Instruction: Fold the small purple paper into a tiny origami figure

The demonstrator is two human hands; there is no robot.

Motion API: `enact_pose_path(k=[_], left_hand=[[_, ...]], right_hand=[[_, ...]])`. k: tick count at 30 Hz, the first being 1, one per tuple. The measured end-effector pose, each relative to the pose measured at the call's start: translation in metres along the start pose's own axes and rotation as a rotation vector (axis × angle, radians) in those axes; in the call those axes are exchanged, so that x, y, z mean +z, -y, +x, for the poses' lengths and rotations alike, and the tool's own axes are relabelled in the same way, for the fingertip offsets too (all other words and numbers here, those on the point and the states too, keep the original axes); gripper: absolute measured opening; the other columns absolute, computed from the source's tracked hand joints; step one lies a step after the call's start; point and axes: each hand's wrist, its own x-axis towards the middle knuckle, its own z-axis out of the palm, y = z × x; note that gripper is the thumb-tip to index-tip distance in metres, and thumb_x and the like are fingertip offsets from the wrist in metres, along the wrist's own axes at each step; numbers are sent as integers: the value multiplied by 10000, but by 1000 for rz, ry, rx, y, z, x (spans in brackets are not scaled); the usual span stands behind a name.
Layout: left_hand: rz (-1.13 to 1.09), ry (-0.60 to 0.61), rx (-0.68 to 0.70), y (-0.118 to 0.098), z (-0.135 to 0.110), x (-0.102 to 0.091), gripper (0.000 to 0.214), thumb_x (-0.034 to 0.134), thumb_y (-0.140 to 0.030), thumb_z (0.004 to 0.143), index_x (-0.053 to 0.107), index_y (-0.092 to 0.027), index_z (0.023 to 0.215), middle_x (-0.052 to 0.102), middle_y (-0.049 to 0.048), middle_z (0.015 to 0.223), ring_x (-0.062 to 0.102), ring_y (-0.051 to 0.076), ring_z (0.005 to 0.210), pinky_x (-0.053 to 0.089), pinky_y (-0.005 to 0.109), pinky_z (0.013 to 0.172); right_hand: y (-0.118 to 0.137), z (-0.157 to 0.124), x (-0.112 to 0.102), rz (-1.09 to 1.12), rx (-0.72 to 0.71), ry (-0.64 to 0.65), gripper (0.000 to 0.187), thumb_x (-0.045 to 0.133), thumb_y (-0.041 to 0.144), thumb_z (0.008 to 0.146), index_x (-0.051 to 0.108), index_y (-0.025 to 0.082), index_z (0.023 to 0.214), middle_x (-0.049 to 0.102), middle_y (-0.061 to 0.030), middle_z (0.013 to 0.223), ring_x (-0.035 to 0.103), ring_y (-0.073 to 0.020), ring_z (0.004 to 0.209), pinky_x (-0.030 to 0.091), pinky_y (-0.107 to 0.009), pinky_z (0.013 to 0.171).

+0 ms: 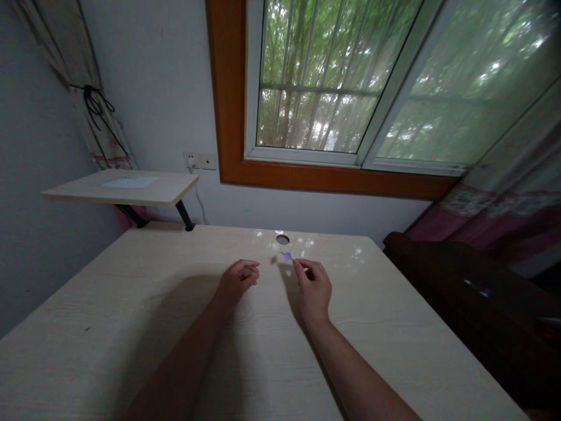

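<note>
Above the desk's far middle, my right hand (pixel 314 287) pinches a small light purple thing (pixel 287 255) between thumb and forefinger. Thin ends stick out on both sides of it, and it is too small and blurred to name its kind. To the left, a short gap away, my left hand (pixel 238 279) hovers over the desk with fingers loosely bent and a little apart. Nothing shows in it.
The pale wooden desk (pixel 280 351) has a round cable hole (pixel 283 240) near its back edge. A raised shelf (pixel 131 186) on black legs carries a white paper (pixel 131 182). Wall sockets (pixel 199 161) and a window lie behind; dark furniture (pixel 473 304) stands right.
</note>
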Motion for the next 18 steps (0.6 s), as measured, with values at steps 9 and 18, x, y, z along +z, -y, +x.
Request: enact_pose_path(k=[9, 18], left_hand=[[52, -10, 25, -3, -2, 1, 211, 678, -326, 795, 695, -157, 920, 654, 19, 742, 606, 122, 629, 465, 238, 618], [53, -41, 2, -9, -4, 3, 190, 696, -326, 776, 698, -163, 873, 646, 7, 697, 615, 135, 635, 461, 237, 619]], right_hand=[[13, -1, -4, 0, -122, 92, 150, 653, 331, 870, 722, 206, 824, 657, -50, 840, 573, -181, 729, 451, -307, 656], [17, -6, -5, 14, -206, 132, 93, 664, 278, 870, 730, 221, 838, 644, -48, 821, 579, -176, 727, 460, -305, 633]])
